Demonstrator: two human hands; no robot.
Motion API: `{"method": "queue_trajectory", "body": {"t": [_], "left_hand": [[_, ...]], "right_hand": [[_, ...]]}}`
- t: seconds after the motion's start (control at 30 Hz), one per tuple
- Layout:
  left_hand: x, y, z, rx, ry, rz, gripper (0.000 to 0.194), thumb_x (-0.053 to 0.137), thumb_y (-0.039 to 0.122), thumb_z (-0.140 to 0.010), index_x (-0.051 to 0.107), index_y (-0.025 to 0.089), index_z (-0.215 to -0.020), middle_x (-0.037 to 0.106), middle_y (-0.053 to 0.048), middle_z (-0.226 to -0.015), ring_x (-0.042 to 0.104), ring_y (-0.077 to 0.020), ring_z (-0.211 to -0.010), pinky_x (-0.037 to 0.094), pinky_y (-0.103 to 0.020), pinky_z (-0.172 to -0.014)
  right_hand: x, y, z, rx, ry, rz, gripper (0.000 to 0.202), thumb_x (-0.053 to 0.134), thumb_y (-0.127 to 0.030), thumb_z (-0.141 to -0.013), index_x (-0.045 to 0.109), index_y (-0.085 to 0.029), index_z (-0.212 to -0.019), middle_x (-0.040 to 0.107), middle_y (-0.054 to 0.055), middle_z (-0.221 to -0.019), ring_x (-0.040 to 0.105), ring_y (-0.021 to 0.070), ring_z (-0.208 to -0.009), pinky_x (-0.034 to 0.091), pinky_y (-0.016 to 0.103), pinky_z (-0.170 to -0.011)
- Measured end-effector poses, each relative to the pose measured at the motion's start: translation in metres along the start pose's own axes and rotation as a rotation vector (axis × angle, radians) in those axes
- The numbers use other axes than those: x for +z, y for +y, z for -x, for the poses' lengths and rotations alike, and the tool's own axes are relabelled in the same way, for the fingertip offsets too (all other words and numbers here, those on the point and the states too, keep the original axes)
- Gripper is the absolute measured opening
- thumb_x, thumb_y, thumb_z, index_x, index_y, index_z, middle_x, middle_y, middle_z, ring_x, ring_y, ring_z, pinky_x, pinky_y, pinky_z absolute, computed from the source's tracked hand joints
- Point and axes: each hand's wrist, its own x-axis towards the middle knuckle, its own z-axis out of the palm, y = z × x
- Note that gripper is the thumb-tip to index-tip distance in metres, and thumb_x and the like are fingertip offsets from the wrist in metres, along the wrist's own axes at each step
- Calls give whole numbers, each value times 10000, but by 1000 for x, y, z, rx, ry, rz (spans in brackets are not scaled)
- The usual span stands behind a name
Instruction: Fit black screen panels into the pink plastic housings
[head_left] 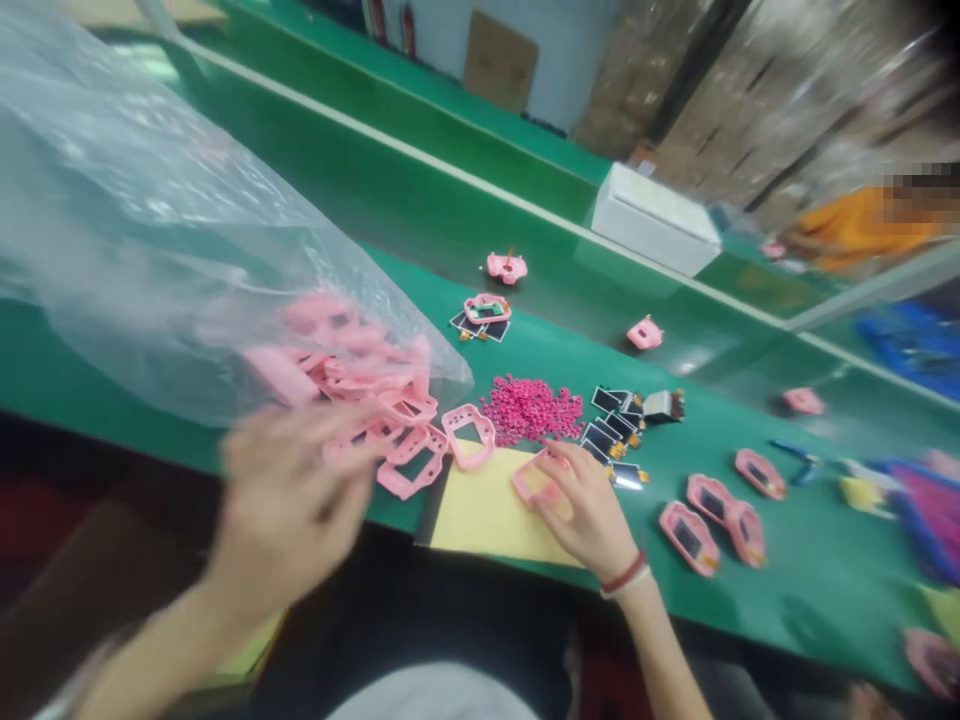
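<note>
"Pink plastic frames, rounded and hollow [341, 378], lie heaped at your left, some under the crumpled clear plastic bag [187, 220]. What could go wrong there?"

"Your left hand [292, 500] is over the heap's near side, fingers loosely extended; it's too blurred for me to tell whether it has hold of anything. Those rims overlap, so lifting one could drag out others, and any nearest the edge of the smooth green bench [825, 540] could drop off. The loose bag could snag your fingers, too."

"And in the middle?"

"A single open pink frame [450, 432] lies across the far left corner of the flat yellow pad [480, 510]; a brush from you could knock it into the small magenta plastic pieces [532, 408]. Your right hand [589, 510] is partly closed, thumb and fingers around a second pink frame [521, 488] at the pad. Your fingertips are just beside those pieces, so a wide sweep could scatter them."

"Farther right?"

"Thin rectangular dark-faced screens [600, 437] overlap one another; your knuckles could scratch or shift them. Past those, pink housings with dark screens [688, 533] sit close together, where a swinging forearm could bump them."
</note>
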Motion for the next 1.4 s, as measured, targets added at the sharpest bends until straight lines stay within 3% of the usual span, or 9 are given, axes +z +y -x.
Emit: {"method": "queue_trajectory", "body": {"t": [0.2,0.33,0.43,0.63,0.73,0.83,1.07,1.2,1.4], "left_hand": [[99,36,36,121,-399,-25,287,466,141,-1012,685,149,-1197,700,-133,-1315,629,-285,-1224,368,-518,-1120],[102,48,25,112,-399,-18,324,431,121,-1022,677,144,-1232,631,-147,-1421,559,-299,-1326,317,-541,-1162],[93,61,14,118,-546,164,368,420,136,-1030,631,178,-1328,637,-111,-1416,584,-241,-1296,424,-417,-1101],[107,72,16,-305,-779,483,441,432,260,-1046,508,233,-1479,663,-84,-1351,648,-202,-1193,511,-312,-1004],[119,74,23,-528,-646,613,350,445,254,-1022,621,203,-1320,715,-69,-1083,678,-186,-969,537,-285,-892],[122,74,22,-960,-460,867,183,536,255,-972,643,196,-1107,606,-3,-818,561,-114,-650,480,-190,-586],[115,87,9,-1711,-338,1822,107,548,109,-913,504,153,-825,330,71,-643,329,-45,-442,277,-118,-378],[119,96,9,-1750,-126,1828,165,419,51,-982,528,168,-936,349,59,-656,450,-69,-494,345,-123,-427],[94,66,5,-1544,100,1728,195,474,-13,-888,473,181,-867,469,53,-708,474,-42,-450,372,-135,-418]], "right_hand": [[38,-13,41,103,50,15,200,725,-357,-900,657,-215,-1023,491,171,-1497,527,333,-1309,523,545,-1026],[31,-30,36,116,23,-304,86,589,-129,-927,606,-207,-958,480,147,-1510,490,290,-1393,488,503,-1102],[11,-33,30,113,18,-646,147,565,-79,-866,569,-216,-919,570,103,-1399,541,247,-1351,486,439,-1120],[6,-34,20,264,132,-876,93,579,-142,-942,624,-222,-957,587,106,-1329,645,220,-1217,588,369,-961],[18,-28,20,385,330,-758,154,520,-174,-1001,648,-237,-1060,653,97,-1213,620,210,-1247,594,355,-929],[22,-15,32,437,489,-465,180,487,-157,-1010,643,-218,-1077,670,97,-1190,628,208,-1208,540,415,-1027],[25,-13,81,260,26,-111,309,568,-190,-977,589,-221,-1284,558,141,-1460,460,303,-1436,445,549,-1151],[26,-26,97,214,-59,-18,531,679,-350,-912,535,-194,-1399,457,178,-1560,398,379,-1477,428,632,-1140],[4,-23,105,97,-81,-60,676,400,36,-830,547,-235,-1431,594,49,-1467,424,253,-1483,452,477,-1171]]}}
